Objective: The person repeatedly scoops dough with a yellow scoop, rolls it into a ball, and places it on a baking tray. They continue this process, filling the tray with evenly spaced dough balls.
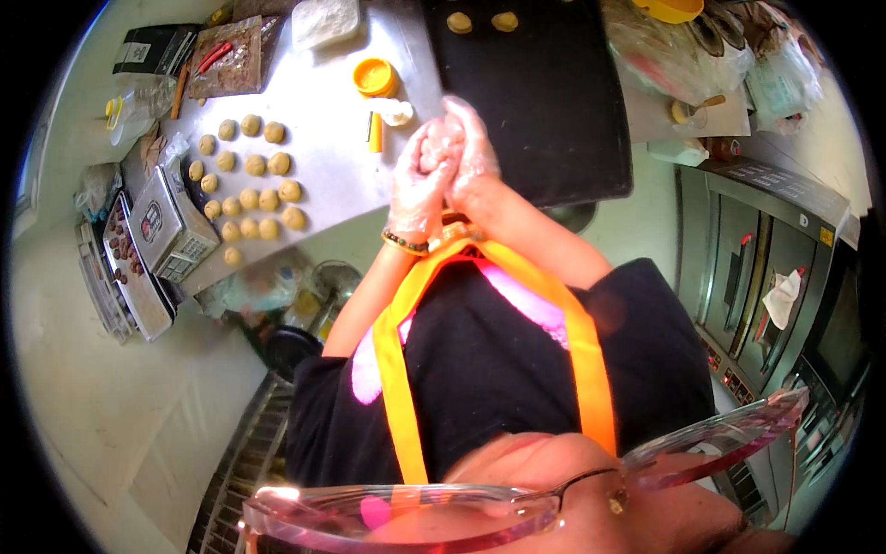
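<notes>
My left hand [417,181] and my right hand [475,149], both in clear plastic gloves, are cupped together at the near edge of the black baking tray [540,131]. Their fingers curl inward, and whether anything lies between the palms is hidden. To the left, several round dough balls [255,165] stand in rows on the metal worktable [318,173]. Two flattened dough pieces, one on the left [459,23] and one on the right [505,21], lie at the tray's far end. Just left of my hands are a yellow-handled tool [375,135] and a crumpled white item [392,111].
An orange jar [375,77] and a tub of white powder [325,24] stand farther back. A scale [169,225] sits at the left edge, beside a tray of dark lumps [131,266]. Red-handled scissors [214,57] lie back left. An oven [740,256] stands at the right.
</notes>
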`<state>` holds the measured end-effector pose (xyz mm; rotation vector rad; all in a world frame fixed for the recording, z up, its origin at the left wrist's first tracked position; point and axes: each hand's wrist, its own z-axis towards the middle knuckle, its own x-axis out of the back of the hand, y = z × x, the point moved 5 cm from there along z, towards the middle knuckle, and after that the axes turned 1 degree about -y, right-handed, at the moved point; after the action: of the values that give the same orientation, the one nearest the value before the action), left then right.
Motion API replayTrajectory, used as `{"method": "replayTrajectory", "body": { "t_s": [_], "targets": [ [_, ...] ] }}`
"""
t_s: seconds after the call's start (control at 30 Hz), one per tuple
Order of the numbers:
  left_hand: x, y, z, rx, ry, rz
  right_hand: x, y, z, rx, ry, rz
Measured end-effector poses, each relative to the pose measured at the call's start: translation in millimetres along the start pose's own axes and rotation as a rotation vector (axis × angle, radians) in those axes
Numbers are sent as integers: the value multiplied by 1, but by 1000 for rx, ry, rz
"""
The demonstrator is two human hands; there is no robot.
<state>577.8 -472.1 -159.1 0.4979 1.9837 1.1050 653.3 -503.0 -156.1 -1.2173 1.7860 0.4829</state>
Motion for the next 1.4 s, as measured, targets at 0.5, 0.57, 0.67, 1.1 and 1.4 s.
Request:
{"method": "replayTrajectory", "body": {
  "t_s": [0.5, 0.57, 0.67, 1.1, 1.4],
  "targets": [
    [162, -26, -46, 466, 395, 189, 93, -276, 126, 1117, 566, -1374],
    [205, -43, -65, 497, 557, 217, 85, -287, 152, 1324, 470, -1630],
    [245, -63, -98, 490, 751, 213, 101, -279, 185, 1320, 360, -1792],
    [333, -18, -81, 56, 1113, 1450, 75, -257, 146, 1413, 499, -1964],
    [360, -32, -47, 56, 898, 1674, 115, -221, 48, 1152, 574, -1606]
  ]
}}
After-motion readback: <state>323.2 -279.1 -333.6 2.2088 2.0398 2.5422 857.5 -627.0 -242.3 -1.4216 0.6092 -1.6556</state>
